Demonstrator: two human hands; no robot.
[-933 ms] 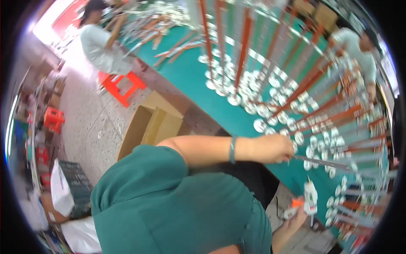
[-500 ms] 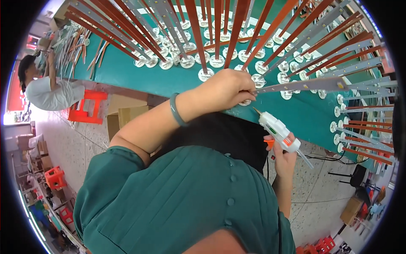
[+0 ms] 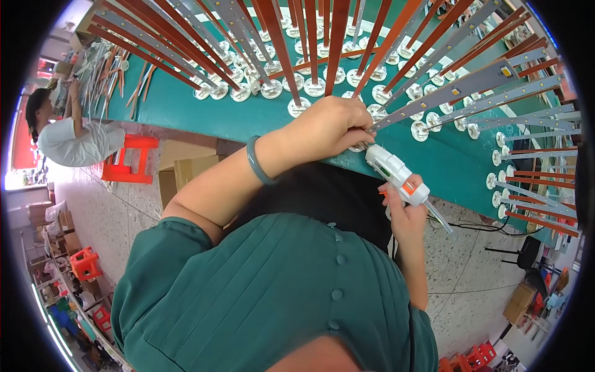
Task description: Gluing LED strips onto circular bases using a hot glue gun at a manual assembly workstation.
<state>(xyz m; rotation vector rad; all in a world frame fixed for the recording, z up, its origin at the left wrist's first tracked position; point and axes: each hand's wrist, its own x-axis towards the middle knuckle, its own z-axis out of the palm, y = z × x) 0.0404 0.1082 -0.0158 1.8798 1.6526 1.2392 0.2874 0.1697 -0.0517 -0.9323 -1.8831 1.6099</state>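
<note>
My left hand (image 3: pixel 343 126) pinches the lower end of a grey LED strip (image 3: pixel 427 101), which leans away to the upper right. Beneath those fingers, a white round base (image 3: pixel 357 147) is mostly covered by the hand. My right hand (image 3: pixel 406 208) is wrapped round a white hot glue gun (image 3: pixel 395 172) with an orange trigger and a clear glue stick out of its back. The gun's nozzle is right at the left fingertips, by the foot of the strip; whether it touches cannot be made out. White round bases with upright strips (image 3: pixel 335 49) stand just beyond the left hand.
Many more strips on bases crowd the green table (image 3: pixel 180 118) to the far side and right. Loose strips (image 3: pixel 105 80) lie at the far left, near a seated person (image 3: pixel 77 130) by a red stool (image 3: pixel 131 158). A cardboard box (image 3: pixel 186 164) sits below the table edge.
My right hand has brought the glue gun up and left, its nozzle now at the left fingertips. The held strip has swung upward at its free end. My left hand stays nearly in place.
</note>
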